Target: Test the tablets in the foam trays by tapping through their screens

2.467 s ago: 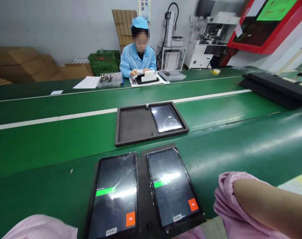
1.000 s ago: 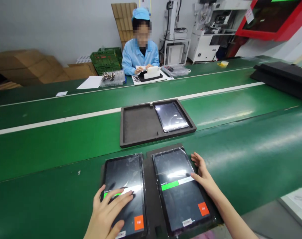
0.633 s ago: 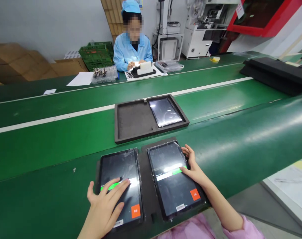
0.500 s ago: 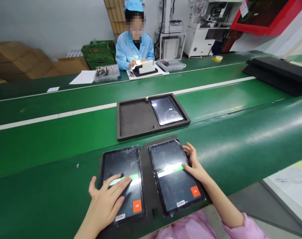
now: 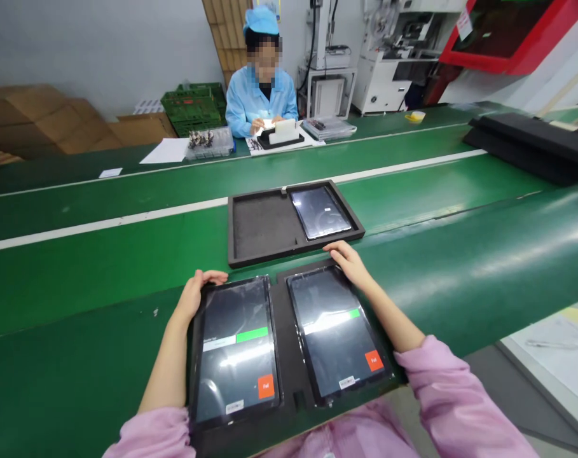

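Left hand (image 5: 192, 296) and right hand (image 5: 353, 264) curve, unclosed, at outer top corners of 2 tablets (image 5: 236, 366); likely stiff, slick, fragile: best held by edges.

Worn on the head, the camera looks forward and down over the green desk (image 5: 93, 369). Its view is wide: two tablets (image 5: 236, 356) lie close by, in the lower middle of the frame, the wearer's pink sleeves (image 5: 453, 397) come in from the bottom edge, and a co-worker (image 5: 245, 100) faces it from well beyond, at upper centre.
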A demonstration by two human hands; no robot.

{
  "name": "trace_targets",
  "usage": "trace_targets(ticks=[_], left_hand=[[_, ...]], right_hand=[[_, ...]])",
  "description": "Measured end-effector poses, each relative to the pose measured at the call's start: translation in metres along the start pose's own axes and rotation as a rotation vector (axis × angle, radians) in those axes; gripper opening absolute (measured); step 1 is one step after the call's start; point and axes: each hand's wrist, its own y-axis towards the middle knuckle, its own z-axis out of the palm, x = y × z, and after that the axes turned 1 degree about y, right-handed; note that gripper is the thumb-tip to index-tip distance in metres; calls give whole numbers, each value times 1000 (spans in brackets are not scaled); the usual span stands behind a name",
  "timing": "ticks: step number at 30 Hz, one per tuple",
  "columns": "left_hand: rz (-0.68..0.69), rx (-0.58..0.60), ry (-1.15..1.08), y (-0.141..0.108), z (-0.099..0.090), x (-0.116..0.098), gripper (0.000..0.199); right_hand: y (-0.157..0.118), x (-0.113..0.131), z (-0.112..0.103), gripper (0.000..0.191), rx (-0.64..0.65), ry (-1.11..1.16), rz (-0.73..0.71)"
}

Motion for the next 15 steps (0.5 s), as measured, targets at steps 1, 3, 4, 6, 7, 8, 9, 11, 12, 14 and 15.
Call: trace_targets(ticks=[1, 3, 4, 6, 7, 8, 9, 11, 12, 14, 15], left_hand=[[-19, 5, -9, 0, 0, 5, 85], [-29, 25, 1, -1, -1, 16, 83], [-24, 25, 12, -1, -2, 21, 83], [-3, 20, 36, 2, -6, 27, 85], [8, 19, 50, 5, -9, 27, 86], [14, 25, 65, 8, -13, 24, 89], [14, 34, 87, 10, -16, 19, 91], [28, 38, 199, 5, -20, 2, 90], [58, 27, 297, -3, -19, -10, 87], [176, 2, 522, -35, -5, -34, 76], [260, 19, 597, -57, 10, -45, 71]], right_hand=[[4, -2, 7, 42, -3, 10, 1], [5, -5, 16, 49, -7, 8, -1], [4, -7, 18, 51, -10, -3, -11], [1, -6, 15, 54, -29, -27, -40], [0, -4, 10, 54, -28, -56, -55], [-2, -1, 5, 54, -14, -100, -69], [-4, 3, -2, 54, 8, -149, -80], [-7, 9, -13, 54, 61, -240, -87], [-8, 12, -18, 54, 86, -294, -79], [-10, 16, -23, 53, 115, -397, -45], [-11, 17, -24, 52, 126, -453, -28]])
